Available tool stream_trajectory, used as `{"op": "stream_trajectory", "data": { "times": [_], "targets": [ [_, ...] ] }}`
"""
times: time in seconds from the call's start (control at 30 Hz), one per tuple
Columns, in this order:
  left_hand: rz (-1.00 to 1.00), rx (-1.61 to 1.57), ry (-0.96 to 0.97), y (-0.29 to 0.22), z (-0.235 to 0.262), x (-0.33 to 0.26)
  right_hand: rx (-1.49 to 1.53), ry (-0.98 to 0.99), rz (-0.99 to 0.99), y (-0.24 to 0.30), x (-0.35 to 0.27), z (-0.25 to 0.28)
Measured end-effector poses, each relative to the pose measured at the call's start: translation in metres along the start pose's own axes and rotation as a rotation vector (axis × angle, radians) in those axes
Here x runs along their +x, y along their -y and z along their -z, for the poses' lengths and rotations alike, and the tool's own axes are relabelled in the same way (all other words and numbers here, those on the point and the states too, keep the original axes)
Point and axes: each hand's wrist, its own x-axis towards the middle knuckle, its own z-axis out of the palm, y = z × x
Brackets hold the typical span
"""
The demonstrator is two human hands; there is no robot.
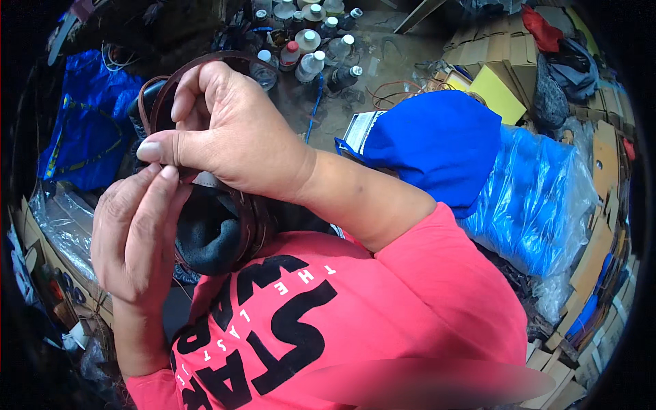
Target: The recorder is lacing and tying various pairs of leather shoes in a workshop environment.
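Up near the face, both hands (184, 164) pinched a thin brown leather strap (164, 89), likely threading it next with careful fingers.

Even daylight, sharp centre (dark, warped rim).

Brown strap (205, 65), looks like leather, smooth with a dull sheen. Under it, a dark lining (208, 236), soft, matt, fleecy. Right of it, blue cloth (437, 147), matt, and beyond that a glossy, crinkled blue plastic bag (540, 198). Far off, shiny plastic bottles (311, 58); far right, matt cardboard (488, 51).
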Motion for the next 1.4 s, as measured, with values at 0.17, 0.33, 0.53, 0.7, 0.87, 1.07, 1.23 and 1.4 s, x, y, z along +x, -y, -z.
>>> {"op": "stream_trajectory", "data": {
  "times": [0.17, 0.33, 0.53, 0.7, 0.87, 1.07, 1.23, 1.4],
  "targets": [
    [0.122, 0.097, -0.048, -0.003, -0.004, 0.000, 0.130, -0.010, 0.000, 0.005, -0.008, 0.000],
    [0.178, 0.109, 0.078, -0.009, 0.005, 0.003, -0.553, 0.181, 0.419, 0.006, -0.024, 0.006],
    [0.534, -0.519, 0.268, 0.013, 0.004, 0.003, -0.960, -0.039, 0.925, 0.006, -0.011, 0.011],
    [0.840, -0.979, 0.183, 0.035, -0.020, 0.000, -1.159, -0.078, 0.998, 0.014, -0.011, 0.008],
    [0.930, -1.073, 0.137, 0.028, -0.025, 0.001, -1.211, 0.035, 0.800, 0.009, -0.019, -0.002],
    [0.862, -1.417, 0.299, 0.052, -0.010, -0.003, -0.850, 0.111, 0.417, 0.008, -0.027, 0.003],
    [0.783, -1.481, 0.160, 0.080, -0.014, -0.024, -0.765, 0.197, 0.164, 0.021, -0.039, 0.012],
    [0.939, -1.203, -0.051, 0.100, -0.022, -0.047, -0.819, 0.252, -0.053, 0.021, -0.057, 0.035]
  ]
}}
